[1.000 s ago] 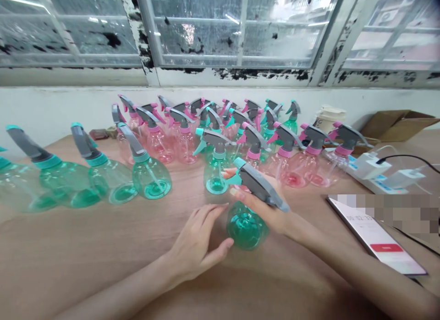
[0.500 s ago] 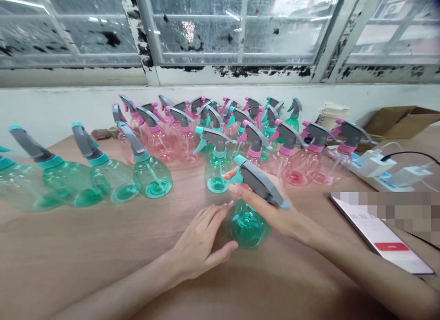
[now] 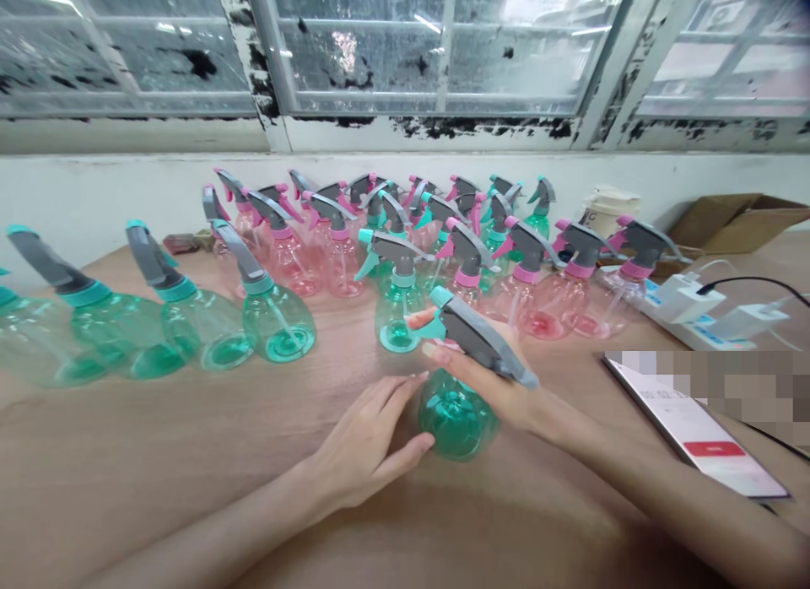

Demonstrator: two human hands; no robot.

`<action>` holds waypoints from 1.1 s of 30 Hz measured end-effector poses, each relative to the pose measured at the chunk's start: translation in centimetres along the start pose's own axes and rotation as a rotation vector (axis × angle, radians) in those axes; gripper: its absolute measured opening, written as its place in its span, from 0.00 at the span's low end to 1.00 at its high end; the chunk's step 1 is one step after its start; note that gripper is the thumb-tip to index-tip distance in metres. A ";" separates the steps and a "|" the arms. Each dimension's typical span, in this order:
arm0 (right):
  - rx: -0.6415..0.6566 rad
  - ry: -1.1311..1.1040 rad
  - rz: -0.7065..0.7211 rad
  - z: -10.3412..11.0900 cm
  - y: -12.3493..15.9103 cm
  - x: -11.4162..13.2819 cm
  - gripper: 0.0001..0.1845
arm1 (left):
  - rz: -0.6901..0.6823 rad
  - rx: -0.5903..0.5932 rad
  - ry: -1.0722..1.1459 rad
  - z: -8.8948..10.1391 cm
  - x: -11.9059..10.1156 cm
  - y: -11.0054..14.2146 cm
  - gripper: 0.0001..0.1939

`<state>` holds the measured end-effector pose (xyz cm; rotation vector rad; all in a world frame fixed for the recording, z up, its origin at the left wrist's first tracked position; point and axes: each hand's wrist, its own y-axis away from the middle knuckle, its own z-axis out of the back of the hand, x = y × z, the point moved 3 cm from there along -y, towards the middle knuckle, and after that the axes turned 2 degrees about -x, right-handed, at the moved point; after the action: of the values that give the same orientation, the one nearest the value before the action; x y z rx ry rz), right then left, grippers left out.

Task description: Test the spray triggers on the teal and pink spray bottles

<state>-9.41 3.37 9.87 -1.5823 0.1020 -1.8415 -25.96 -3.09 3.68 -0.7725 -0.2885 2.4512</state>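
Observation:
A green spray bottle (image 3: 456,418) with a grey and teal trigger head stands tilted on the wooden table (image 3: 253,454) in front of me. Around its neck, just under the head, is my right hand (image 3: 499,378), with the fingers closed on it. My left hand (image 3: 373,441) lies at the bottle's left side, fingers stretched and thumb apart, close to the green body; whether it touches I cannot tell. Just behind stands another green spray bottle (image 3: 401,306), upright, its trigger pointing left.
Several green spray bottles (image 3: 278,323) form a row at the left. Behind, pink spray bottles (image 3: 345,264) and green ones crowd toward the wall. At right are a phone (image 3: 689,429), a power strip with white chargers (image 3: 687,298), and an open cardboard box (image 3: 737,226).
The view has shifted slightly. Both hands and the bottle between them keep nearly the same place, with no clear change in grip.

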 end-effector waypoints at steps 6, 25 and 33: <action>0.029 -0.069 0.063 -0.1 -0.1 0.1 0.14 | 0.040 0.036 0.021 0.0 0.1 -0.3 0.23; 0.117 -0.058 0.059 -0.1 -0.1 1.1 0.05 | 0.004 0.036 0.013 0.0 0.2 -0.2 0.23; 0.118 -0.103 -0.011 -0.1 0.0 1.3 0.07 | -0.019 0.041 -0.002 0.0 0.2 -0.1 0.23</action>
<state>-9.52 2.56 10.95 -1.5943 -0.0611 -1.7381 -26.09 -2.87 3.62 -0.7472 -0.2445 2.4324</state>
